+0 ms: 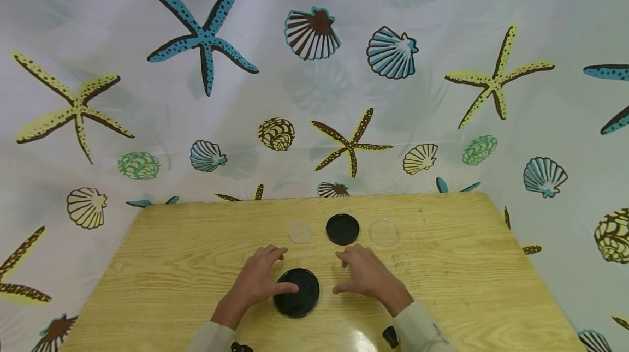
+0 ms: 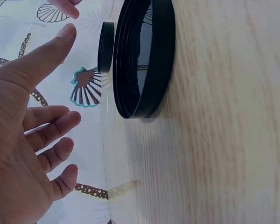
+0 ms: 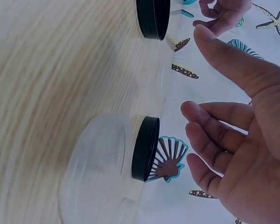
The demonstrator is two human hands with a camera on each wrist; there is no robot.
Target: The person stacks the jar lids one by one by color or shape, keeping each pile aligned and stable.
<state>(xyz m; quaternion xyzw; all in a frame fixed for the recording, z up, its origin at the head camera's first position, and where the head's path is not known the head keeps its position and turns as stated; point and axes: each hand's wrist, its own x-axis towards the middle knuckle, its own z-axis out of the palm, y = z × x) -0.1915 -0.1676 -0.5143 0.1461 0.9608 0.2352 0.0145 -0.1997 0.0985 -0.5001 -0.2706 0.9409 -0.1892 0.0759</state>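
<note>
A large round black lid [image 1: 306, 302] lies on the wooden table, its ridged inner rim facing up in the left wrist view. Over its left edge is my left hand [image 1: 259, 276], thumb spread from the fingers and nothing held. My right hand [image 1: 365, 274] hovers to the right of that lid, fingers slightly bent and apart from it. Farther back sits a smaller black lid [image 1: 342, 229], also seen in the right wrist view as a dark-rimmed lid [image 3: 145, 149]. Clear discs flank it: a smaller disc [image 1: 301, 232] on the left and a larger disc [image 1: 385, 232] on the right.
The wood-grain table [image 1: 187, 254] ends at a back edge against a white cloth [image 1: 314, 90] printed with starfish and shells. The same cloth hangs at both sides. Light reflects off the table near its front.
</note>
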